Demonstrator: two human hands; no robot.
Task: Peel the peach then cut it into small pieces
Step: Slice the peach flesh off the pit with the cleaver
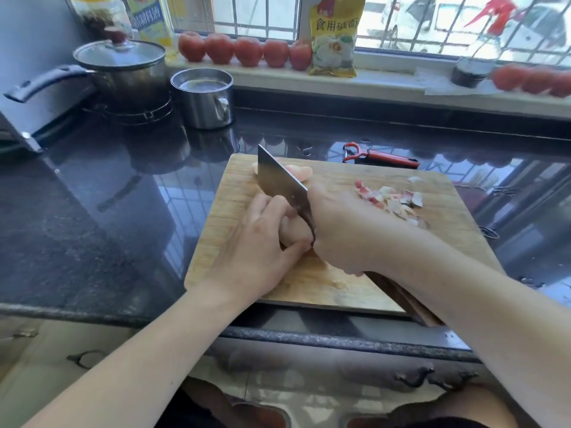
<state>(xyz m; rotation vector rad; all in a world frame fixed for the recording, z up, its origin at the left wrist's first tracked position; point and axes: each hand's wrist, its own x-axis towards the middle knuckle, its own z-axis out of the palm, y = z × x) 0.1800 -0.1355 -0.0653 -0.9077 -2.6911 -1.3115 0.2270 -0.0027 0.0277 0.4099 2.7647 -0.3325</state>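
Centrally, on cutting board [355, 285]: left hand [259, 242] curled around peeled peach [295, 231], right hand [336, 230] clamped on cleaver [279, 180].

two bare forearms, no sleeves; left hand [259, 242], right hand [340, 230] ringless.

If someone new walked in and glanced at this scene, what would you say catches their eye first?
First, the broad cleaver at the centre of the wooden cutting board, held in the right hand and slicing the peeled peach, which the left hand steadies. Next, the pile of pink peach peels on the board's right side, and the row of red tomatoes along the windowsill.
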